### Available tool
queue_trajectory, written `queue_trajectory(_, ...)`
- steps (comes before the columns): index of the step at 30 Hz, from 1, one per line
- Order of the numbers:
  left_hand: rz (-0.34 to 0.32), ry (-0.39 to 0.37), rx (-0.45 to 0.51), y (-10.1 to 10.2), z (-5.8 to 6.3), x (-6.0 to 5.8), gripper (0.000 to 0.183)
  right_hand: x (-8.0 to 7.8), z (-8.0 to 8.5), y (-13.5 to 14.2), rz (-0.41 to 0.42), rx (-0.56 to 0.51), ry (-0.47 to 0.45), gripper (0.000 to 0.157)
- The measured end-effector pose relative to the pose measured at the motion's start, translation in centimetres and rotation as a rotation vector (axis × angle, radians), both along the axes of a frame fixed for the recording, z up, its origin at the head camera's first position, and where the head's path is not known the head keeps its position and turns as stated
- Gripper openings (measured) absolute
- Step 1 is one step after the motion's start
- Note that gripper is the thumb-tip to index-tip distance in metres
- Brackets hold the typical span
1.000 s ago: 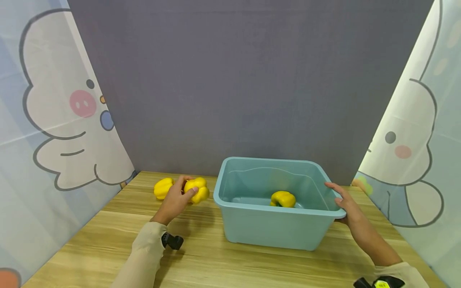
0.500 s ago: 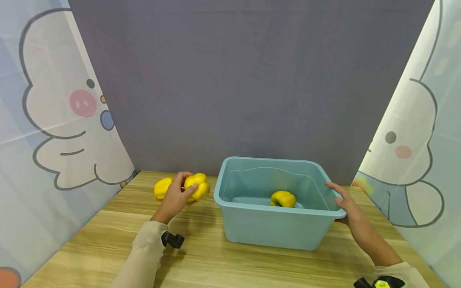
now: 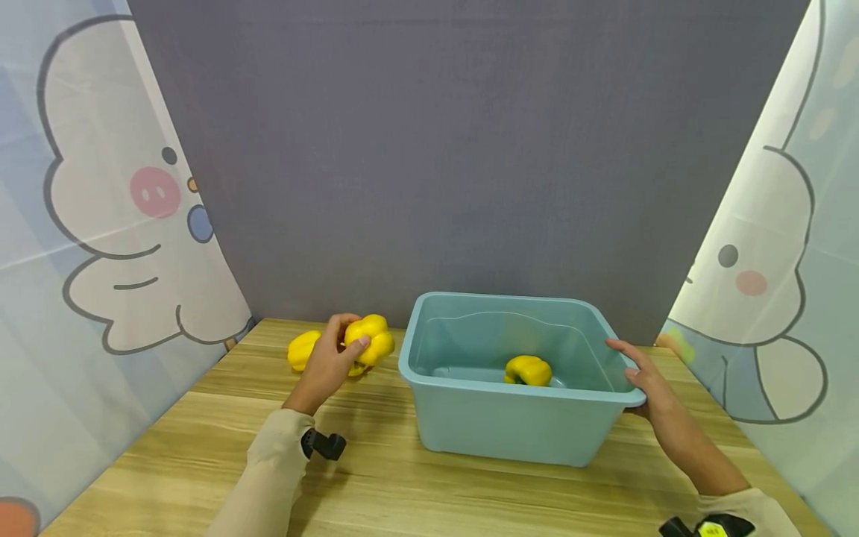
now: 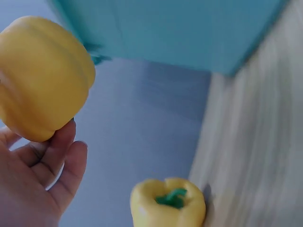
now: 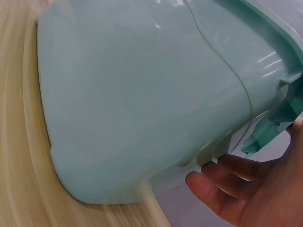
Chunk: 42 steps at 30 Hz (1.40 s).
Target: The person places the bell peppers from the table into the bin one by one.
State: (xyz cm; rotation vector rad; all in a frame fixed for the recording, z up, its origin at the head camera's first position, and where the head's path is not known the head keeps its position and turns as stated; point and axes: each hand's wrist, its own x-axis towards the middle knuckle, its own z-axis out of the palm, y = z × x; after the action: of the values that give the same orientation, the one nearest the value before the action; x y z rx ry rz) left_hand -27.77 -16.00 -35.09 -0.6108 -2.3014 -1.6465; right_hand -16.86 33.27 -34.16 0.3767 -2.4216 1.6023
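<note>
My left hand (image 3: 326,365) holds a yellow bell pepper (image 3: 372,337) between thumb and fingers, just left of the bin. A second yellow bell pepper (image 3: 302,350) lies on the table, partly hidden behind that hand. Below the held one shows a sliver of yellow (image 3: 359,370). In the left wrist view a bell pepper (image 4: 168,205) with a green stem sits below the held bell pepper (image 4: 45,78). My right hand (image 3: 647,384) grips the right rim of the light blue plastic bin (image 3: 510,421), fingers along its outer wall (image 5: 137,94). Inside the bin is a yellow bell pepper (image 3: 528,371).
The bin stands on a wood-grain table (image 3: 376,492). A dark grey panel (image 3: 429,164) rises behind the table, and cartoon-printed curtains (image 3: 114,186) flank both sides.
My left hand has raised the bell pepper slightly and moved it a little right, uncovering the yellow sliver beneath. My right hand and the bin have stayed put.
</note>
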Motion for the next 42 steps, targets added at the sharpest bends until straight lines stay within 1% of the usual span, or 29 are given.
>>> queue_trajectory(2, -0.013, 0.001, 0.040, 0.0, 0.3, 0.0, 0.043, 0.0, 0.0, 0.0, 0.001, 0.005, -0.001, 0.046)
queue_trajectory(3, -0.019, 0.000, 0.060, 0.0, 0.5, 0.0, 0.044, 0.0, 0.0, 0.0, -0.001, -0.013, -0.007, 0.045)
queue_trajectory(5, -0.017, 0.006, 0.085, -0.1, 0.8, 0.0, 0.044, 0.0, -0.1, 0.0, -0.003, -0.015, -0.003, 0.045)
queue_trajectory(8, -0.021, 0.000, 0.101, -0.1, 1.1, 0.1, 0.045, 0.1, -0.1, 0.0, -0.006, -0.005, 0.009, 0.045)
queue_trajectory(13, -0.028, -0.019, 0.115, 0.0, 1.2, 0.3, 0.043, 0.1, 0.0, 0.0, -0.007, 0.023, 0.011, 0.047)
queue_trajectory(16, -0.032, -0.021, 0.119, 0.3, 1.2, 0.5, 0.042, 0.1, 0.1, -0.1, -0.006, 0.013, 0.002, 0.047)
queue_trajectory(20, -0.029, -0.004, 0.117, 0.6, 1.2, 0.6, 0.041, -0.1, 0.1, -0.1, -0.002, -0.012, -0.006, 0.045)
queue_trajectory(27, -0.037, 0.004, 0.127, 0.9, 1.5, 0.8, 0.042, -0.1, 0.0, 0.0, -0.003, -0.027, 0.001, 0.045)
queue_trajectory(33, -0.052, 0.014, 0.114, 1.1, 1.9, 0.7, 0.043, 0.0, 0.1, 0.0, -0.007, -0.023, 0.003, 0.045)
queue_trajectory(37, -0.042, 0.045, 0.093, 1.3, 2.2, 0.6, 0.043, 0.0, 0.0, -0.1, -0.009, -0.026, 0.000, 0.046)
queue_trajectory(42, -0.036, 0.057, 0.090, 1.6, 2.4, 0.5, 0.043, 0.1, 0.0, -0.2, -0.013, 0.000, 0.006, 0.048)
